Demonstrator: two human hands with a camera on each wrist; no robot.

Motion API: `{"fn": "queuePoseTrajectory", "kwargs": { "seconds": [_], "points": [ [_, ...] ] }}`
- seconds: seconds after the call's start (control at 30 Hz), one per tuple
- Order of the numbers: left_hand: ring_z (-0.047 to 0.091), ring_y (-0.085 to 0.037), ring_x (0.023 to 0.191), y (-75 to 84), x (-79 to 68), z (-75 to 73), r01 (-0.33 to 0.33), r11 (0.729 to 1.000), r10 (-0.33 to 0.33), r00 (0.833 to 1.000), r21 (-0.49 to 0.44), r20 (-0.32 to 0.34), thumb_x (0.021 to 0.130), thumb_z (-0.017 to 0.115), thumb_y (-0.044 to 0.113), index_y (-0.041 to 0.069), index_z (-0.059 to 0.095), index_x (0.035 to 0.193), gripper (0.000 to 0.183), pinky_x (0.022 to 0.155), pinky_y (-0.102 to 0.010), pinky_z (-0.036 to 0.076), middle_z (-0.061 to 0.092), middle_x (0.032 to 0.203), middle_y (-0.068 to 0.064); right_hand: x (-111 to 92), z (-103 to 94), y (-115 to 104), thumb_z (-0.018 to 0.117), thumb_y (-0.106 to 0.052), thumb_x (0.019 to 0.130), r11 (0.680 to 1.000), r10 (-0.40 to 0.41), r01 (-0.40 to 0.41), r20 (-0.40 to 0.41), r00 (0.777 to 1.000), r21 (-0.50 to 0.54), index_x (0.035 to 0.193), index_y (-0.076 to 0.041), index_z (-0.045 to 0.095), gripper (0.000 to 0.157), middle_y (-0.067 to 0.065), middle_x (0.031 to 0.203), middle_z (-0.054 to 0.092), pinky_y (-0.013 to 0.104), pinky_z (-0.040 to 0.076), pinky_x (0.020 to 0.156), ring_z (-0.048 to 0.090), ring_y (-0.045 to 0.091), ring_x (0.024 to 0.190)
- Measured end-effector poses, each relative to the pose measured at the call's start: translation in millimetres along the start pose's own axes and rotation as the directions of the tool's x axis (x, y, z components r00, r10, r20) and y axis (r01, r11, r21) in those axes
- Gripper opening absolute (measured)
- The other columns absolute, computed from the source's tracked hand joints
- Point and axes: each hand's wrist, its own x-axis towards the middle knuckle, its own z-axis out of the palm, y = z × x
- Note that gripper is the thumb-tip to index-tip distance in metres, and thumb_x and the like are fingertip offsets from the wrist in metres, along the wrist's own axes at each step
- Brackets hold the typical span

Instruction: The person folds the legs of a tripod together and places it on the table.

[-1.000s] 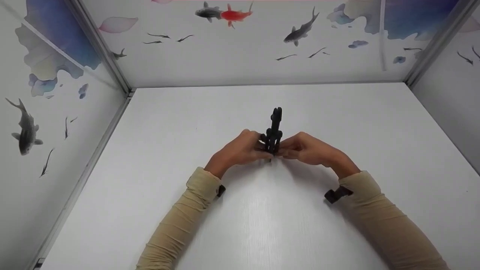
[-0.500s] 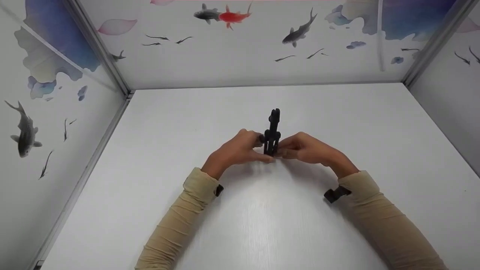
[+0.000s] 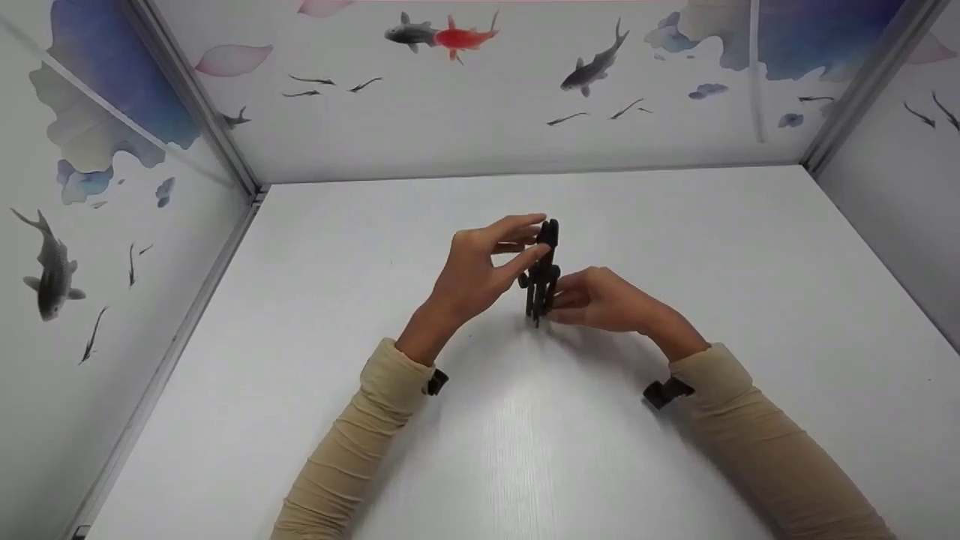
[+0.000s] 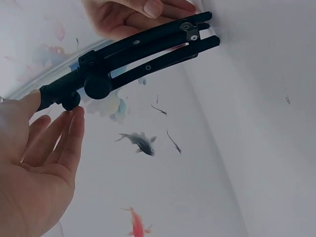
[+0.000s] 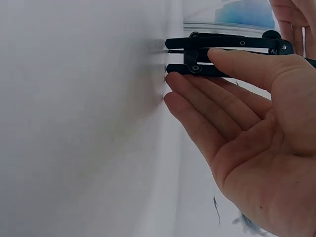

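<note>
A black mini tripod [image 3: 541,277] stands upright on the table, its legs folded close together. My left hand [image 3: 480,266] is at its upper part, thumb on the near side of the column and fingers reaching behind. In the left wrist view, that thumb lies on the column's end, and the fingertips are by a small round knob [image 4: 70,101]. My right hand [image 3: 604,300] holds the tripod low by its legs. The right wrist view shows the thumb over the legs [image 5: 222,42] and the other fingers beneath them, near the tabletop.
The white table [image 3: 480,450] has walls at the back and on both sides. Painted fish decorate the back wall [image 3: 450,112]. Grey metal posts [image 3: 199,97] stand at the corners. A dark wrist camera [image 3: 666,391] sits at the right cuff.
My left hand has risen from the tripod's legs to its upper part, and its fingers have spread. The right hand stays low on the legs; the tripod stays nearly in place.
</note>
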Motion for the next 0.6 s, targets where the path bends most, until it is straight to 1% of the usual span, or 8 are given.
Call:
{"fn": "queuePoseTrajectory", "kwargs": {
  "seconds": [0.13, 0.2, 0.3, 0.43, 0.6],
  "points": [
    [0.078, -0.009, 0.113, -0.4, -0.5, 2.4, -0.031, 0.999, 0.031, 0.999, 0.013, -0.027, 0.105, 0.075, 0.026, 0.015, 0.072, 0.14, 0.037, 0.096, -0.029, 0.063, 0.081, 0.126, -0.002, 3.0, 7.0, -2.2, 0.086, -0.018, 0.095, 0.997, -0.059, 0.057, -0.046, 0.997, -0.042, 0.13, -0.011, 0.078, 0.036, 0.005, 0.112, 0.084, 0.038, 0.064, 0.096, 0.082, 0.019, 0.107],
    [0.077, -0.009, 0.113, -0.7, -0.8, 3.8, -0.044, 0.999, 0.045, 0.998, 0.017, -0.037, 0.104, 0.075, 0.025, 0.015, 0.073, 0.139, 0.036, 0.097, -0.031, 0.063, 0.08, 0.127, -0.001, 4.0, 9.4, -2.8, 0.087, -0.02, 0.094, 0.996, -0.073, 0.069, -0.062, 0.995, -0.06, 0.129, -0.012, 0.079, 0.037, 0.003, 0.109, 0.085, 0.037, 0.065, 0.093, 0.083, 0.017, 0.103],
    [0.077, -0.008, 0.11, -0.2, -1.0, 6.5, -0.066, 0.998, 0.067, 0.997, 0.021, -0.042, 0.105, 0.075, 0.023, 0.013, 0.073, 0.139, 0.036, 0.097, -0.029, 0.062, 0.08, 0.126, -0.001, 4.2, 11.2, -2.9, 0.088, -0.024, 0.094, 0.994, -0.072, 0.064, -0.085, 0.994, -0.089, 0.123, -0.013, 0.08, 0.032, 0.001, 0.105, 0.085, 0.037, 0.065, 0.092, 0.083, 0.014, 0.099],
    [0.077, -0.008, 0.104, 1.7, -0.9, 9.3, -0.088, 0.996, 0.089, 0.995, 0.008, -0.051, 0.104, 0.075, 0.021, 0.01, 0.073, 0.137, 0.035, 0.096, -0.025, 0.061, 0.081, 0.119, -0.003, 4.0, 11.4, -3.1, 0.086, -0.028, 0.096, 0.989, -0.072, 0.058, -0.106, 0.992, -0.134, 0.115, -0.016, 0.082, 0.023, -0.002, 0.101, 0.085, 0.037, 0.063, 0.089, 0.082, 0.012, 0.095],
    [0.077, -0.007, 0.099, 1.6, -0.2, 9.3, -0.096, 0.995, 0.096, 0.993, 0.0, -0.074, 0.104, 0.075, 0.02, 0.01, 0.075, 0.133, 0.031, 0.094, -0.025, 0.062, 0.082, 0.115, -0.002, 3.9, 9.7, -1.4, 0.083, -0.029, 0.098, 0.985, -0.087, 0.073, -0.09, 0.992, -0.155, 0.114, -0.02, 0.082, 0.018, -0.006, 0.099, 0.084, 0.034, 0.063, 0.09, 0.08, 0.008, 0.094]
  ]
}}
